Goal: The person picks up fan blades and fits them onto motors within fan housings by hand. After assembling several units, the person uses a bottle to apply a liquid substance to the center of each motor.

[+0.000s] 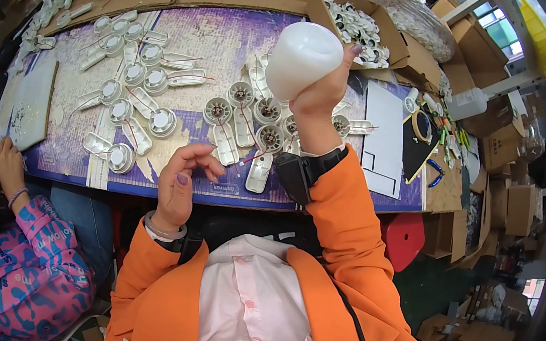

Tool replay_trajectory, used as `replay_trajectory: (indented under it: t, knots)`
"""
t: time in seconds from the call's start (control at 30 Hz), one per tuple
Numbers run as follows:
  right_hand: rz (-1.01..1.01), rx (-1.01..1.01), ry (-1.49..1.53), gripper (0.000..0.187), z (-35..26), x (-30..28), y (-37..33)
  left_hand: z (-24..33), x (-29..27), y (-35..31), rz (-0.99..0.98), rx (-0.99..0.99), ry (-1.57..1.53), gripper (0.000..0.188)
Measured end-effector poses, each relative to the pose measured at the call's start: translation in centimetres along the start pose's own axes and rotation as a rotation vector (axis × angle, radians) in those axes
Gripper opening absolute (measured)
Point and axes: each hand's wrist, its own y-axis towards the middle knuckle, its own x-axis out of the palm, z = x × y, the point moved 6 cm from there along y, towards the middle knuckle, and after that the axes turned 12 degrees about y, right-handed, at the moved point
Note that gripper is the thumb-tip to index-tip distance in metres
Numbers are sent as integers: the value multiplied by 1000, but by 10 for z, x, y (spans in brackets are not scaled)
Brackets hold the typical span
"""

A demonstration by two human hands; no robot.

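Note:
My right hand [324,99] is wrapped round a white, cloudy plastic bottle [303,62], raised high over the table with its rounded end toward me. Part of the bottle is hidden by the hand. Near the table's front edge my left hand [179,186] hovers with nothing in it, its fingers loosely bent and apart. Beneath and beyond the hands lie several white plastic housings with round heads, handles and red wires; one open head [269,138] shows metal parts inside. On the left, similar pieces [163,122] have white round caps on top.
A cardboard box [399,48] of small white parts stands at the back right. A white board [382,136], a tape roll [421,126] and blue-handled pliers [434,173] lie on the right. At the left, another person's hand [9,167] touches a pale slab [32,104]. A red stool [404,240] stands below.

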Motion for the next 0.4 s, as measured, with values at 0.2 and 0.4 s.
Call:
replay_trajectory:
  t: [0.2, 0.4]
  knots:
    - [-8, 17, 0, 68, 5, -3, 2, 0, 0, 0, -4, -2, 6, 59]
    - [-27, 4, -43, 68, 3, -3, 2, 0, 0, 0, -11, -7, 3, 61]
